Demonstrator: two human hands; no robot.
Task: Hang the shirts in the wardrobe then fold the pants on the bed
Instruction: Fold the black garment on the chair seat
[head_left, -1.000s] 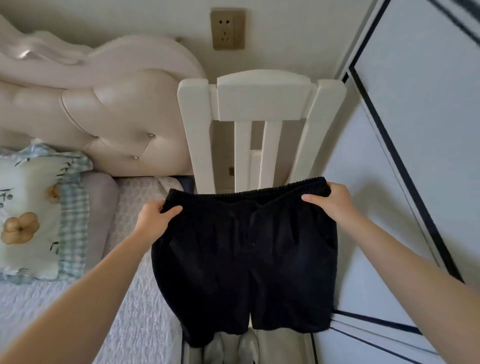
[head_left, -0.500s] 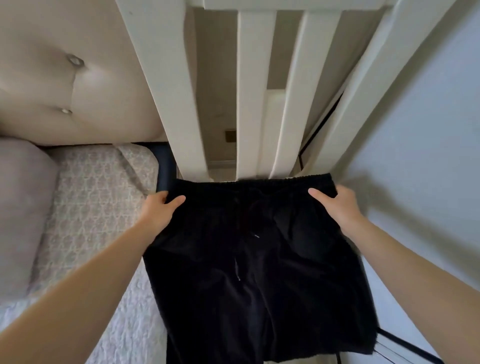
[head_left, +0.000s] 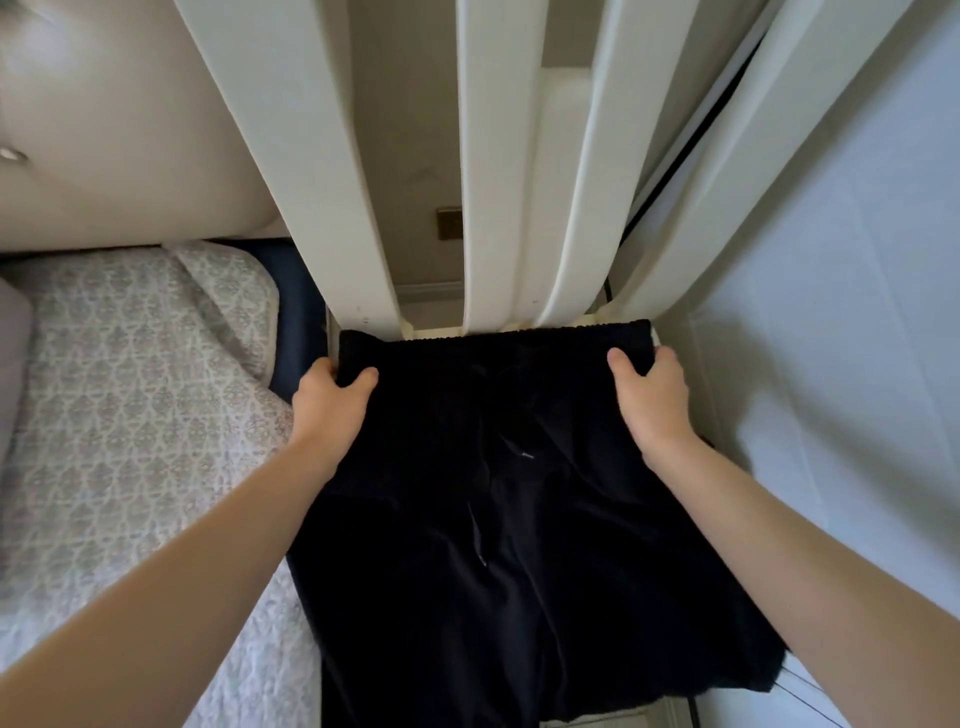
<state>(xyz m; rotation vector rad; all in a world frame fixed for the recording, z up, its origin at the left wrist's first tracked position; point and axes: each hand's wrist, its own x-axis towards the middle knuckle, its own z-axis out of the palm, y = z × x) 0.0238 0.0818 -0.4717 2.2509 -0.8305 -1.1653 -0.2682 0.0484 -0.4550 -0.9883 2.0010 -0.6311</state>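
The pale, pattern-quilted bed (head_left: 130, 389) lies to the left. Beside it, the left hand (head_left: 330, 400) pinches one waistband corner of the black drawstring pants (head_left: 493, 519), which are spread on the white slatted chair (head_left: 483, 182) with the legs trailing toward the person. The right hand (head_left: 652, 400) grips the other corner.

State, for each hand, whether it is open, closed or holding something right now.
Left hand: closed, gripping the black shorts at the left end of the waistband.
Right hand: closed, gripping the same waistband at its right end.
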